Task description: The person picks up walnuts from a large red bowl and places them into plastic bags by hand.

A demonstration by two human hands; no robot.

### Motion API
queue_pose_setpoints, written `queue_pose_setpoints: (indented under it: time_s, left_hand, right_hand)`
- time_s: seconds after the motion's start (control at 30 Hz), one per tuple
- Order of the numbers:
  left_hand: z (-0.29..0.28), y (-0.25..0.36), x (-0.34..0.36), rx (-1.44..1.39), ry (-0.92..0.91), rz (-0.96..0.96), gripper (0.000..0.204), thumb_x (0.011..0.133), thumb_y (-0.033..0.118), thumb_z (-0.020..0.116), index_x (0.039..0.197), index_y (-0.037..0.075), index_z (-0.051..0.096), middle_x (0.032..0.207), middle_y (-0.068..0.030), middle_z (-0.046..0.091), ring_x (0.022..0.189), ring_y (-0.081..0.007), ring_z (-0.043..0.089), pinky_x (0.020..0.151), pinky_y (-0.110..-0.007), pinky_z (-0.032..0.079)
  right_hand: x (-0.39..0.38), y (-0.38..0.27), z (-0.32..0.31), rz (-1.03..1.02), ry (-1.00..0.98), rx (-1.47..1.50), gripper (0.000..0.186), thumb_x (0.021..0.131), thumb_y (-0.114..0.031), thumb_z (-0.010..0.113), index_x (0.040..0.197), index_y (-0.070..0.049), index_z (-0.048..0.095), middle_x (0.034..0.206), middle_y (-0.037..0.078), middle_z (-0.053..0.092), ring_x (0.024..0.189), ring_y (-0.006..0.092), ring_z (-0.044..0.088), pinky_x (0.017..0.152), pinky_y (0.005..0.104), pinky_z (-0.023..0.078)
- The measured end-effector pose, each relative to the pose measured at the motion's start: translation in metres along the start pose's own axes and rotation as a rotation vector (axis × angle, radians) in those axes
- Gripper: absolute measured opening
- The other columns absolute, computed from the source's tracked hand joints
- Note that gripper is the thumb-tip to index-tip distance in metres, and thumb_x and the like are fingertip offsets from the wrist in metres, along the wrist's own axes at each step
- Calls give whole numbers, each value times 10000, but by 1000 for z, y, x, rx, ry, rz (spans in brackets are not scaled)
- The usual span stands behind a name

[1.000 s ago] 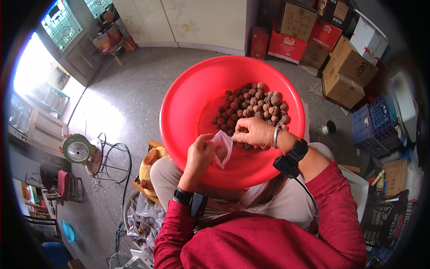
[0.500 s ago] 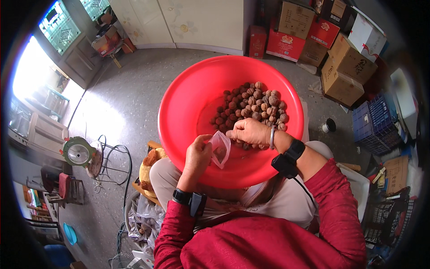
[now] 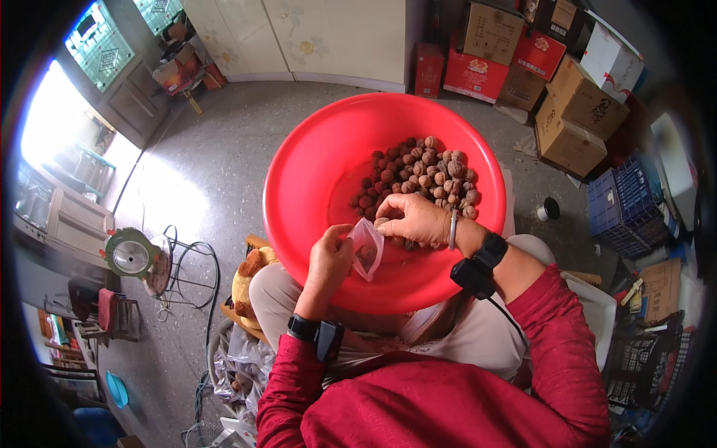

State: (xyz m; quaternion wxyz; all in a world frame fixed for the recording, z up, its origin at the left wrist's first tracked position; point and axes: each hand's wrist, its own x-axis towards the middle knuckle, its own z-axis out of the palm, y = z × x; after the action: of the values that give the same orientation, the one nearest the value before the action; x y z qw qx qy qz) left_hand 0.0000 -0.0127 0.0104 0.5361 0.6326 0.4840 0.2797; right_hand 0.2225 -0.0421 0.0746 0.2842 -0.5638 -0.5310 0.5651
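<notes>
A large red plastic basin (image 3: pixel 299 187) rests on my lap, with many brown walnuts (image 3: pixel 426 170) piled in its back and right part. My left hand (image 3: pixel 328 257) grips the rim of a small pinkish translucent bag (image 3: pixel 367 261), which has something brown inside, probably a walnut. My right hand (image 3: pixel 414 216) is over the basin just right of the bag's mouth, its fingers closed on a walnut (image 3: pixel 382 222). Both wrists wear dark strapped devices, and a bangle sits on the right one.
Stacked cardboard boxes (image 3: pixel 567 138) and a blue crate (image 3: pixel 620 201) stand at the right. A fan-like appliance (image 3: pixel 131 255), cables and chairs are at the left. Plastic bags (image 3: pixel 243 366) lie beside my left leg. A cream cabinet (image 3: pixel 336 37) stands at the back.
My right hand has moved slightly left toward the bag's mouth, and a walnut now shows at its fingertips. My left hand and the bag hold almost still.
</notes>
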Motion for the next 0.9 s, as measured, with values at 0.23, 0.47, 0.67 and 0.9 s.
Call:
queue_pose_setpoints:
  time_s: [0.23, 0.47, 0.67, 0.9]
  left_hand:
    - [2, -2, 0, -41, 20, 2, 272, 926, 72, 514, 1185, 8, 567, 668, -71, 589, 482, -121, 533, 437, -253, 441]
    - [2, -5, 1, -1, 29, 14, 271, 919, 60, 517, 1180, 10, 569, 663, -76, 591, 478, -125, 537, 428, -262, 435]
    - [1, 0, -1, 68, 63, -7, 251, 880, 92, 544, 1102, -11, 600, 670, -111, 627, 528, -159, 598, 488, -297, 477]
    - [2, -2, 3, 239, 104, 10, 175, 845, 142, 598, 931, -9, 616, 667, -152, 626, 580, -243, 630, 549, -353, 495]
  right_hand:
    - [1, 7, -1, -196, 0, -128, 318, 839, -249, 712, 1060, -25, 666, 953, 97, 706, 870, 164, 655, 776, 299, 522]
    - [1, 18, -56, -186, 319, -520, 247, 746, -226, 749, 891, -34, 688, 846, 137, 699, 828, 270, 676, 767, 362, 523]
    - [-12, 30, -75, 29, 254, -949, 184, 733, -104, 710, 904, -57, 663, 878, 148, 685, 854, 325, 659, 780, 385, 520]
    - [-17, 50, -81, 282, 281, -1125, 221, 722, -62, 692, 943, -57, 684, 963, 185, 676, 939, 348, 653, 802, 419, 530]
